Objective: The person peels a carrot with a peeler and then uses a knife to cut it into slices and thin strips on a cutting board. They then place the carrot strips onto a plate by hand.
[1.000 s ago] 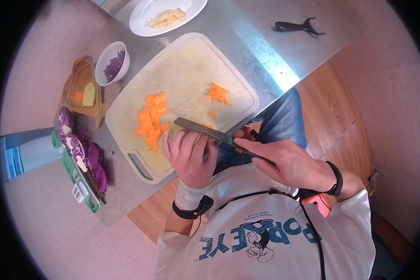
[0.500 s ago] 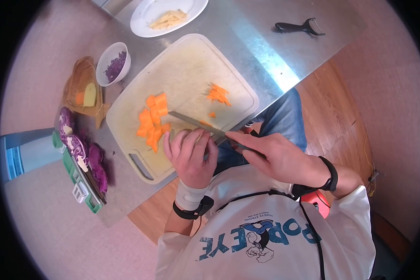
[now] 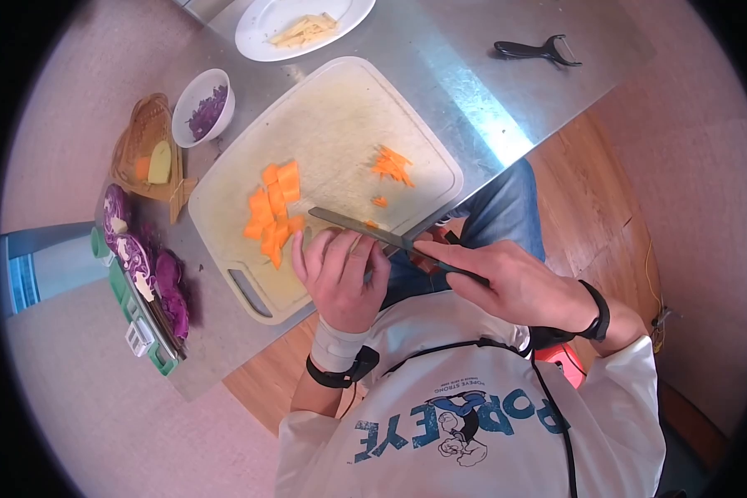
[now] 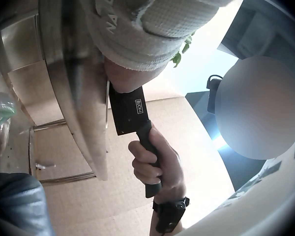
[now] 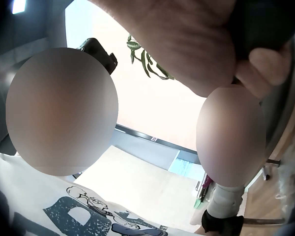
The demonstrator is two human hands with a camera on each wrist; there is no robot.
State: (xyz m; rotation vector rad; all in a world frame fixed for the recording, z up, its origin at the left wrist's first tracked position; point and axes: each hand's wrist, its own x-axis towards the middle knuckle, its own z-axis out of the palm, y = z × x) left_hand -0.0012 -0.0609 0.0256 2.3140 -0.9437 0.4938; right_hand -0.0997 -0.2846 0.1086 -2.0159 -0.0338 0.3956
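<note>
My right hand (image 3: 519,282) grips the black handle of a cleaver (image 4: 129,112), whose dark blade lies across the near part of the white cutting board (image 3: 332,124). Bent fingers of my left hand (image 3: 340,278) hold down a carrot piece right beside the blade; the hand mostly hides that piece. Just across the blade lies a small orange carrot bit (image 3: 372,223). Flat carrot slices (image 3: 288,181) are grouped on the board's left side, and thin carrot strips (image 3: 392,166) sit in a small heap to the right.
Left of the board are a white bowl (image 3: 226,124) of shredded purple cabbage, a wicker basket (image 3: 129,153) and cut purple cabbage (image 3: 170,286) by a green rack (image 3: 129,307). Beyond it is a white plate (image 3: 253,37) with pale strips. A black peeler (image 3: 519,50) lies far right.
The cleaver slid forward past my left fingers and has drawn back toward me, its tip farther from the carrot slices. My left hand keeps its place. The slices and strips stay put.
</note>
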